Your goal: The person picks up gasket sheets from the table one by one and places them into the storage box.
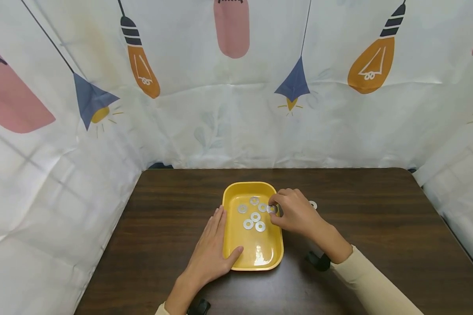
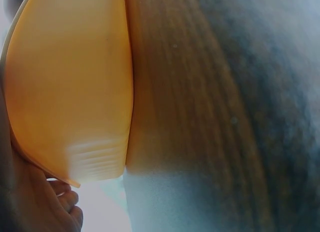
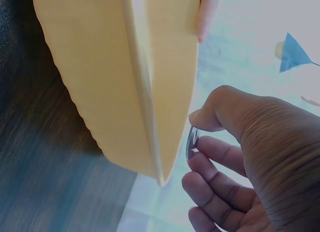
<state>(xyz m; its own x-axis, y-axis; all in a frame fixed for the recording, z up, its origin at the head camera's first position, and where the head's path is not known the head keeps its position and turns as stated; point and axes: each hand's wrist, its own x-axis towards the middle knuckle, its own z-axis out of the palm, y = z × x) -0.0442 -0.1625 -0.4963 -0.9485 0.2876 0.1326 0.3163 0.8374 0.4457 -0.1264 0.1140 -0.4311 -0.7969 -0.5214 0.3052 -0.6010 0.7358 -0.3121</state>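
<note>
A shallow yellow tray lies on the table with several flat metal washers spread over its floor. My left hand rests along the tray's left rim, fingers straight and thumb reaching over the near corner. Over the right side of the tray, my right hand pinches one washer between thumb and fingertips. In the right wrist view that washer is held on edge, apart from the tray wall. Another washer shows just beyond the right hand, on the table and partly hidden.
The dark wooden table extends on both sides of the tray. A white curtain printed with lamps and bulbs hangs behind its far edge. Dark straps with small devices sit at the wrists.
</note>
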